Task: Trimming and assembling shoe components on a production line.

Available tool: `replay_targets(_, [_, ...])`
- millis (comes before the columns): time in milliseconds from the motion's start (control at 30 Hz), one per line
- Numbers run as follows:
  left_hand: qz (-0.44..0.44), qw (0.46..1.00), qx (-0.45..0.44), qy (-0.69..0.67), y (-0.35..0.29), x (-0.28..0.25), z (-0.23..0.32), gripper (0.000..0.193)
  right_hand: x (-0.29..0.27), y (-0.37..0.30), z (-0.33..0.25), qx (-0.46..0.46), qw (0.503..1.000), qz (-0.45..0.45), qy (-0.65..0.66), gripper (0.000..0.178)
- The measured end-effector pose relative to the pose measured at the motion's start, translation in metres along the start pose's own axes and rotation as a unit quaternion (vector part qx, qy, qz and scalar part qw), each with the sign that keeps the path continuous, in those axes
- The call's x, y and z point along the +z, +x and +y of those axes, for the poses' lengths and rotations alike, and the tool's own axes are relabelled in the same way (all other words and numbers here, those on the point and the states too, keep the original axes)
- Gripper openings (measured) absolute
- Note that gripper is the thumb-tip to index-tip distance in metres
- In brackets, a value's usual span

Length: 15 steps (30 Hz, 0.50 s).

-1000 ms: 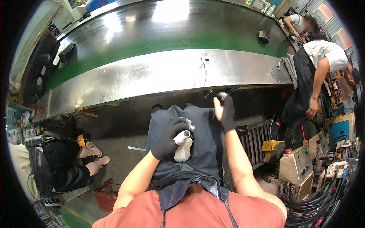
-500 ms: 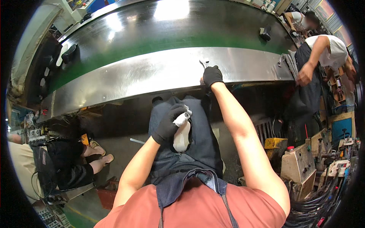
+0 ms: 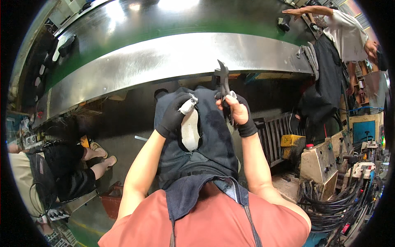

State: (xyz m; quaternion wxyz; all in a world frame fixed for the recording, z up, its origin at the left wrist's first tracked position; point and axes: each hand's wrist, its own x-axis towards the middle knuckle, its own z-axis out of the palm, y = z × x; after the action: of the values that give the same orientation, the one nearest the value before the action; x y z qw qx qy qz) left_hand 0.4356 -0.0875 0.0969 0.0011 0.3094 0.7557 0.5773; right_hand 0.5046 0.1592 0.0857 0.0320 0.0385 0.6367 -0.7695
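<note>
On the lap point(image 3: 214, 136), one shoe point(image 3: 190, 132) is rested pale side up, gripped around its far end by the black-gloved left hand point(image 3: 175, 113). Beside it, one pair of pliers point(image 3: 223, 80) is held well above the lap, clamped in the right hand point(image 3: 238, 111), head pointed away. Beyond both hands, one metal ledge point(image 3: 164, 55) is seen, then one dark boot point(image 3: 283, 24) on the green belt point(image 3: 181, 27).

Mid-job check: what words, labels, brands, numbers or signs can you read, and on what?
No text is readable in this view.
Pliers: no lettering visible.
White sole: no lettering visible.
Control box: any markings are too small to read.
Yellow box: any markings are too blurred to read.
</note>
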Motion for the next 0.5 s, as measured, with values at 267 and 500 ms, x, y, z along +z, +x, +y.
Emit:
replay_targets(267, [-0.105, 0.98, -0.133, -0.109, -0.016, -0.005, 0.003, 0.045, 0.062, -0.026, -0.017, -0.045, 0.982, -0.058, -0.173, 0.015])
replay_targets(500, [-0.14, 0.967, -0.154, -0.149, -0.029, -0.003, -0.004, 0.045, 0.064, -0.034, -0.024, -0.114, 0.939, -0.053, -0.32, 0.02])
